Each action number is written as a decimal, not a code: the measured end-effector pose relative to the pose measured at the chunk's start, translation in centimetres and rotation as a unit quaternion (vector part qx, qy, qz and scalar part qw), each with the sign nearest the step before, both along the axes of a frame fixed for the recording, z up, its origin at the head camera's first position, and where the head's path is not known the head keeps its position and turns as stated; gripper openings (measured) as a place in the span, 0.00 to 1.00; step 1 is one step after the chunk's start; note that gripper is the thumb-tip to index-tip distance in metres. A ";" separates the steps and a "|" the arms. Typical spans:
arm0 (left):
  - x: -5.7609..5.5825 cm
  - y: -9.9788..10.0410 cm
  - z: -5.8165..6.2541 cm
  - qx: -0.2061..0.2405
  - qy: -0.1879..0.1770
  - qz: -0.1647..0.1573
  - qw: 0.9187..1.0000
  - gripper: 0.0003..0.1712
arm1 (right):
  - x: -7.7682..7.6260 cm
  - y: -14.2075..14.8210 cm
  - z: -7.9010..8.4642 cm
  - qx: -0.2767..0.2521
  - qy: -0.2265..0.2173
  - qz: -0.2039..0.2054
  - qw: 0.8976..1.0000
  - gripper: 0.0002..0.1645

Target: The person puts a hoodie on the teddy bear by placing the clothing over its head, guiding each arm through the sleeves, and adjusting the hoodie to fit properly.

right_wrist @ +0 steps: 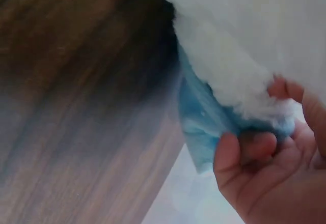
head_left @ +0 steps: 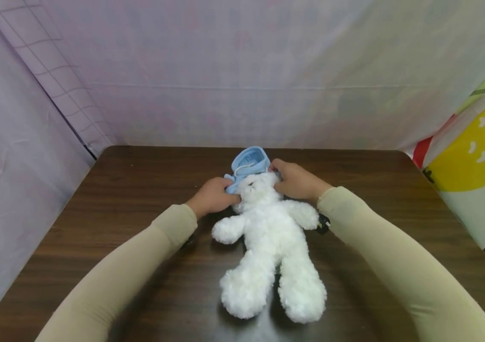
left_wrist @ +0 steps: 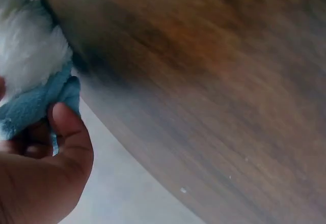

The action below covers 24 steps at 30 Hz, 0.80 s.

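Note:
A fluffy white plush toy (head_left: 274,232) lies on its back, with its head away from me and its legs toward me. Around the top of its head is a small light-blue cloth garment (head_left: 248,164), hood-like, its opening facing up and a white cord across it. My left hand (head_left: 213,194) pinches the blue cloth at the left of the toy's head; the left wrist view shows thumb and fingers on the fabric (left_wrist: 38,104). On the other side, my right hand (head_left: 295,179) pinches the cloth's edge, with one finger against the white fur (right_wrist: 219,66) in the right wrist view.
The toy lies on a dark brown wooden table (head_left: 148,171), near its far edge. A pale curtain (head_left: 242,71) hangs behind the table. To the right hangs a sheet with a yellow fruit print (head_left: 477,147).

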<state>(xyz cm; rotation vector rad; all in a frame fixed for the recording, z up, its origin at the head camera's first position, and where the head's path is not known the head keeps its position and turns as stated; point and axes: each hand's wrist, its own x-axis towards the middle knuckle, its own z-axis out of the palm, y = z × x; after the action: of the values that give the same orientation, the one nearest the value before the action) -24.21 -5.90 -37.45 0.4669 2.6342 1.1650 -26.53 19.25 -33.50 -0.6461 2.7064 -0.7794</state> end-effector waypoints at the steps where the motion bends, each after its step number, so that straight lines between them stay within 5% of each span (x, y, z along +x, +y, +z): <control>1: 0.0 0.1 -0.1 -0.002 0.018 0.003 1.000 0.21 | 0.1 0.0 -0.2 0.000 0.016 -0.001 1.000 0.21; 7: 0.6 0.3 -0.7 0.017 0.068 0.002 0.998 0.23 | 1.1 -0.1 -0.6 0.019 0.094 0.007 0.995 0.13; 11: 1.1 0.0 -0.7 0.013 0.046 -0.019 0.999 0.19 | 1.7 0.7 -0.2 0.023 0.088 -0.001 0.996 0.14; 15: 1.3 -0.3 -0.6 -0.018 0.029 -0.034 0.999 0.21 | 2.2 1.5 0.3 0.021 0.056 -0.002 0.998 0.27; 19: 1.4 0.2 -0.6 -0.031 0.020 -0.010 0.999 0.24 | 2.6 1.8 -0.3 0.016 0.032 -0.020 0.999 0.34; 24: 1.6 1.2 -0.6 -0.019 0.025 0.030 0.999 0.24 | 2.7 2.0 -1.9 -0.006 0.038 -0.067 0.997 0.23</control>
<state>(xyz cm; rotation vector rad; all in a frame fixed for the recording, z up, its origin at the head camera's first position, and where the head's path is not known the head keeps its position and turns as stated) -22.64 -4.72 -38.03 0.4168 2.7257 1.1326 -23.80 21.28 -35.37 -0.5106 2.8394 -0.8202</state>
